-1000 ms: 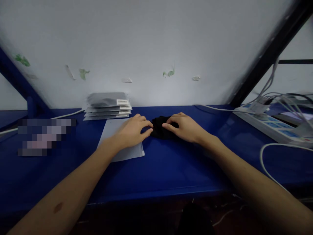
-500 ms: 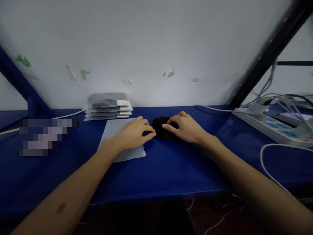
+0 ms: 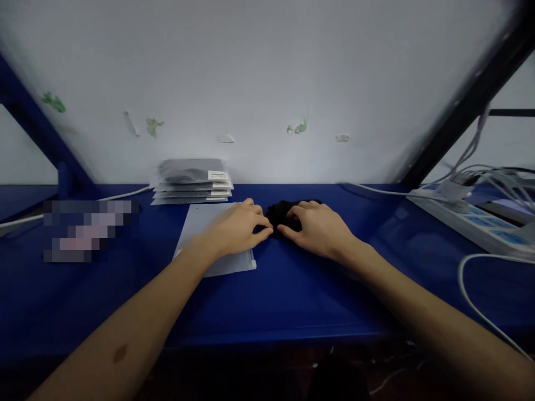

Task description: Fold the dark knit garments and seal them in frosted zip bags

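Observation:
A small bundle of black cloth (image 3: 283, 214) lies on the blue table (image 3: 292, 289), near the wall. My left hand (image 3: 236, 229) rests over a flat grey zip bag (image 3: 199, 223), and its fingertips pinch the cloth's left edge. My right hand (image 3: 317, 228) lies on top of the cloth with the fingers curled down onto it. Both hands nearly meet over the bundle, which is mostly hidden under them.
A stack of grey packed bags with white labels (image 3: 192, 181) sits against the white wall. A white power strip (image 3: 472, 220) with several cables lies at the right, and a white cable (image 3: 472, 289) loops near the table's front right.
Both hands have closed in on the black cloth, the right hand sliding left over it so less cloth shows. The view has shifted slightly to the left.

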Motion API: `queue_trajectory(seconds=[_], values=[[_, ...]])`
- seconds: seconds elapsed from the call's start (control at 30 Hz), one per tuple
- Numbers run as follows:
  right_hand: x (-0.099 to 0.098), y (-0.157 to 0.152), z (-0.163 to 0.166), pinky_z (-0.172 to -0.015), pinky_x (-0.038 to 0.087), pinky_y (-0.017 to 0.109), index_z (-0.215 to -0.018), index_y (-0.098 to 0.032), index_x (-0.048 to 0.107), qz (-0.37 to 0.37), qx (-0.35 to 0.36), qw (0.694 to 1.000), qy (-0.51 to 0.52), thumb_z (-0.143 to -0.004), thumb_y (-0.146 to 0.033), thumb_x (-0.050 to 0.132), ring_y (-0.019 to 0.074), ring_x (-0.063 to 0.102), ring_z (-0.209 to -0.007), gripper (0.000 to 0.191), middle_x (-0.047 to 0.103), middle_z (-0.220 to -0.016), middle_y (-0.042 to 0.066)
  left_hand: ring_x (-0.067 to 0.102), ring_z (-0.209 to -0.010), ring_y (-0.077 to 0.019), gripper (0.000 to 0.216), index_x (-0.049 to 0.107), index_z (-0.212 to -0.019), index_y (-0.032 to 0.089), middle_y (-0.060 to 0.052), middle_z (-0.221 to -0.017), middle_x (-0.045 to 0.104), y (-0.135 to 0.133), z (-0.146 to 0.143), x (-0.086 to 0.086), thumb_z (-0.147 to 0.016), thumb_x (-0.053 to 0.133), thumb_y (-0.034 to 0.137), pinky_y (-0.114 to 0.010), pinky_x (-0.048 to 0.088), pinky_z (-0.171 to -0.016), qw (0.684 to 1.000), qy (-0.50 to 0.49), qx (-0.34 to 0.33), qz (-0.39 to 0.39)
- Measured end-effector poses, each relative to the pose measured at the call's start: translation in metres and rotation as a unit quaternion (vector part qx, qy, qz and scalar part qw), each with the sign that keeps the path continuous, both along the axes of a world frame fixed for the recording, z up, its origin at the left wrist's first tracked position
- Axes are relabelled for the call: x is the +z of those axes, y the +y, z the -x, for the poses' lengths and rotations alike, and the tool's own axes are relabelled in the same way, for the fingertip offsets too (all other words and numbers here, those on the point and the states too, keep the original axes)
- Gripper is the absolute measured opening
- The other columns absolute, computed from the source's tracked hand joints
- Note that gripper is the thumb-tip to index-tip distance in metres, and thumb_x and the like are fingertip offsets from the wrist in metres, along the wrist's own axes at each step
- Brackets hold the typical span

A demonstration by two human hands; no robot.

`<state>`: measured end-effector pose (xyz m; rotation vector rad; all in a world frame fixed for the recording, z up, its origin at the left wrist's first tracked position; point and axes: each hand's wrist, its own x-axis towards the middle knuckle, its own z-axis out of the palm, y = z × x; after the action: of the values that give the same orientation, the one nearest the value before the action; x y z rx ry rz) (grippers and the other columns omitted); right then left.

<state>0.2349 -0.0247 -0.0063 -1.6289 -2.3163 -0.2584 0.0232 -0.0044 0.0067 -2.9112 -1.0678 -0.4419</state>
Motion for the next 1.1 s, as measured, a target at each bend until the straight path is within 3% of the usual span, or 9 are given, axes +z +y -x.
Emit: queue_trajectory(seconds=[0.17,0.3,0.4,0.5,0.6,0.73,0.83,0.97,1.1], values=[[0.001,0.001,-0.004,-0.09,0.046,0.042,-0.109,-0.013,0.068,-0.027,-0.02,0.999,-0.018,-0.091,-0.031,0.052,0.0284,0.066,-0.1,0.029,0.073,-0.104,0.015,0.054,-0.1,-0.0223,0.034,0.076,-0.096,0.022,-0.006,-0.101,0.069,-0.001,-0.003,0.001,-0.098,0.047,0.041,-0.034,0.045,-0.083,1.0,-0.005,-0.002,0.0],[-0.001,0.002,-0.003,-0.088,0.047,0.043,-0.109,-0.012,0.066,-0.051,-0.027,0.998,-0.036,-0.09,-0.033,0.056,0.0297,0.068,-0.095,0.03,0.074,-0.1,0.016,0.052,-0.115,-0.024,0.029,0.073,-0.1,0.022,-0.004,-0.122,0.067,-0.005,-0.007,0.002,-0.095,0.052,0.042,-0.037,0.044,-0.094,1.0,-0.009,-0.005,-0.006],[-0.004,0.003,-0.001,-0.087,0.046,0.042,-0.108,-0.013,0.066,-0.059,-0.022,0.997,-0.04,-0.091,-0.033,0.057,0.0292,0.068,-0.093,0.028,0.074,-0.098,0.015,0.053,-0.112,-0.0253,0.032,0.068,-0.11,0.022,-0.005,-0.116,0.069,-0.009,-0.009,0.001,-0.092,0.055,0.045,-0.037,0.044,-0.092,1.0,0.001,0.005,0.018],[-0.003,0.006,-0.002,-0.083,0.046,0.039,-0.108,-0.016,0.065,-0.071,-0.029,0.997,0.004,-0.093,-0.029,0.052,0.0258,0.069,-0.088,0.024,0.074,-0.1,0.012,0.051,-0.111,-0.0267,0.041,0.065,-0.122,0.024,-0.004,-0.114,0.069,-0.011,-0.011,-0.001,-0.091,0.054,0.049,-0.039,0.042,-0.094,1.0,0.008,0.01,0.013],[0.003,0.01,-0.011,-0.075,0.047,0.036,-0.111,-0.019,0.063,-0.101,-0.079,0.988,0.089,-0.093,-0.034,0.05,0.025,0.068,-0.083,0.027,0.074,-0.102,0.011,0.049,-0.109,-0.0268,0.043,0.068,-0.121,0.027,-0.003,-0.117,0.068,-0.01,-0.012,0.0,-0.094,0.049,0.055,-0.041,0.04,-0.096,1.0,0.014,0.022,-0.003],[0.009,0.021,-0.039,-0.071,0.047,0.038,-0.114,-0.017,0.061,-0.129,-0.206,0.957,0.156,-0.09,-0.04,0.051,0.0292,0.067,-0.085,0.035,0.073,-0.096,0.014,0.051,-0.106,-0.0278,0.047,0.074,-0.102,0.026,-0.004,-0.108,0.07,-0.002,-0.007,0.002,-0.099,0.037,0.055,-0.043,0.04,-0.095,0.995,0.027,0.093,-0.006],[0.002,0.031,-0.069,-0.074,0.048,0.04,-0.117,-0.013,0.059,-0.1,-0.277,0.944,0.148,-0.089,-0.039,0.051,0.0315,0.067,-0.087,0.039,0.071,-0.095,0.018,0.051,-0.107,-0.031,0.046,0.073,-0.094,0.023,-0.007,-0.1,0.07,0.006,0.001,0.003,-0.101,0.036,0.049,-0.047,0.04,-0.094,0.984,0.04,0.172,-0.027],[-0.014,0.041,-0.098,-0.079,0.048,0.041,-0.117,-0.011,0.058,-0.041,-0.305,0.945,0.111,-0.085,-0.036,0.055,0.0322,0.065,-0.095,0.04,0.068,-0.102,0.019,0.053,-0.109,-0.0334,0.037,0.07,-0.086,0.02,-0.01,-0.1,0.07,0.011,0.01,0.001,-0.099,0.041,0.04,-0.048,0.042,-0.092,0.969,0.052,0.234,-0.053],[-0.017,0.044,-0.099,-0.089,0.047,0.043,-0.117,-0.013,0.06,-0.095,-0.253,0.959,0.079,-0.087,-0.031,0.054,0.0329,0.058,-0.11,0.036,0.061,-0.117,0.02,0.054,-0.108,-0.0337,0.03,0.068,-0.085,0.019,-0.011,-0.099,0.07,0.012,0.011,-0.001,-0.096,0.046,0.035,-0.049,0.043,-0.092,0.963,0.047,0.253,-0.076]])
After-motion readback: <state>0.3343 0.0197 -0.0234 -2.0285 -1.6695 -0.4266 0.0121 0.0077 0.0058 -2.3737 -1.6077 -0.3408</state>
